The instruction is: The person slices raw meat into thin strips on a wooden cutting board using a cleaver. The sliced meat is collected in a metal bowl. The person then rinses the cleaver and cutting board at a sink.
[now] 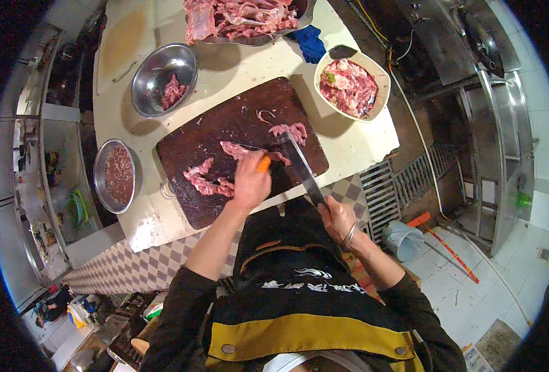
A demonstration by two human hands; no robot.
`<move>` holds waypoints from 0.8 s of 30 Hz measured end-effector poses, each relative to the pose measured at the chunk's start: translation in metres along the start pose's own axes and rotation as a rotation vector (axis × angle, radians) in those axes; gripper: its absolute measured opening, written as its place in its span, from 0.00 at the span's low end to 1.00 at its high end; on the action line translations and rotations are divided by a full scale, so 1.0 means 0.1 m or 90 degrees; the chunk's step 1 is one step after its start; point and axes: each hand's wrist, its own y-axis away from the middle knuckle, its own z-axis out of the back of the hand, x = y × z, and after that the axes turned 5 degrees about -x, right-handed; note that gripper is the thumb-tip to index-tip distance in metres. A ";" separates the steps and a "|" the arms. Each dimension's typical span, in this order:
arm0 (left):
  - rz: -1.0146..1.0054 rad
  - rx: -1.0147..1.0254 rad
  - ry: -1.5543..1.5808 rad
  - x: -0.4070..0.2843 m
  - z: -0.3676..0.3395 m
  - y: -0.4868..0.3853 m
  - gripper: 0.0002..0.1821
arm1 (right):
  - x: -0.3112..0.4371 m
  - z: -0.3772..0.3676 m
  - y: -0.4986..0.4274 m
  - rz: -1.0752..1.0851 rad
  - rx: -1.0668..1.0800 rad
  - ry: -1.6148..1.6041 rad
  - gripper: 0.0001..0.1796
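My left hand (252, 181) is over the dark chopping board (209, 124), its fingers on a strip of raw meat (232, 149). An orange piece (264, 164) shows at its fingers; whether it is a handle or a finger guard is unclear. My right hand (338, 218) grips a cleaver (302, 165) by its handle at the board's near right edge. The blade slants up and left, its far end at a small heap of meat strips (294, 133). Bony meat chunks (204, 179) lie left of my left hand. Small scraps are scattered on the board.
On the table (230, 60) stand a steel bowl with some meat (144, 88), a smaller bowl of reddish liquid (100, 174), a cream basin of trimmings (318, 88) and a large pan (309, 16) of bones. A blue cloth (311, 44) lies between. A bin (402, 242) stands right.
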 end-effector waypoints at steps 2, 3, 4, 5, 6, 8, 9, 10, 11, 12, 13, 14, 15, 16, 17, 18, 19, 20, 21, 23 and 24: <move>0.015 0.095 0.001 -0.06 -0.10 0.02 0.21 | 0.03 0.06 -0.03 0.028 0.029 0.086 0.08; 0.019 0.079 -0.001 -0.06 -0.13 0.03 0.21 | 0.05 0.09 -0.06 0.035 0.045 0.136 0.08; 0.007 0.069 0.007 -0.05 -0.15 0.05 0.21 | 0.06 0.13 -0.09 0.058 0.067 0.153 0.08; 0.016 0.076 0.022 -0.04 -0.16 0.07 0.22 | 0.07 0.18 -0.12 0.077 0.080 0.154 0.08; 0.025 0.080 0.032 -0.04 -0.16 0.11 0.22 | 0.07 0.23 -0.17 0.091 0.093 0.160 0.08; 0.029 0.034 0.039 -0.02 -0.16 0.16 0.22 | 0.10 0.31 -0.25 0.102 0.137 0.195 0.08; 0.023 0.003 0.046 -0.01 -0.16 0.18 0.22 | 0.11 0.34 -0.30 0.119 0.145 0.195 0.08; 0.074 0.055 0.007 0.00 -0.18 0.18 0.21 | 0.11 0.37 -0.33 0.125 0.164 0.205 0.08; 0.083 0.065 -0.006 0.01 -0.19 0.19 0.21 | 0.10 0.40 -0.36 0.127 0.183 0.223 0.09; 0.092 0.072 -0.018 0.01 -0.20 0.20 0.21 | 0.09 0.43 -0.38 0.144 0.187 0.224 0.09; 0.102 0.079 -0.030 0.02 -0.22 0.20 0.20 | 0.09 0.44 -0.40 0.137 0.207 0.226 0.09; 0.106 0.080 -0.025 0.02 -0.24 0.21 0.21 | 0.08 0.45 -0.42 0.134 0.222 0.232 0.08; 0.105 0.080 -0.025 0.02 -0.25 0.21 0.22 | 0.09 0.44 -0.45 0.127 0.237 0.240 0.08; 0.107 0.075 -0.021 0.01 -0.26 0.21 0.22 | 0.11 0.41 -0.49 0.138 0.253 0.238 0.09; 0.121 0.078 -0.016 0.02 -0.27 0.21 0.23 | 0.14 0.36 -0.55 0.146 0.271 0.239 0.10; 0.100 0.077 -0.027 0.02 -0.27 0.22 0.24 | 0.18 0.32 -0.60 0.117 0.319 0.269 0.11; 0.093 0.085 -0.035 0.02 -0.27 0.21 0.24 | 0.25 0.24 -0.69 0.080 0.324 0.238 0.11; 0.085 0.092 -0.043 0.03 -0.27 0.21 0.25 | 0.34 0.13 -0.81 0.053 0.320 0.216 0.11; 0.077 0.092 -0.024 0.04 -0.26 0.21 0.25 | 0.42 0.04 -0.92 0.087 0.290 0.203 0.11; 0.059 0.092 0.012 0.07 -0.23 0.19 0.25 | 0.57 -0.11 -1.10 0.108 0.266 0.174 0.12; 0.067 0.100 0.026 0.08 -0.22 0.17 0.25 | 0.60 -0.12 -1.12 0.124 0.252 0.173 0.12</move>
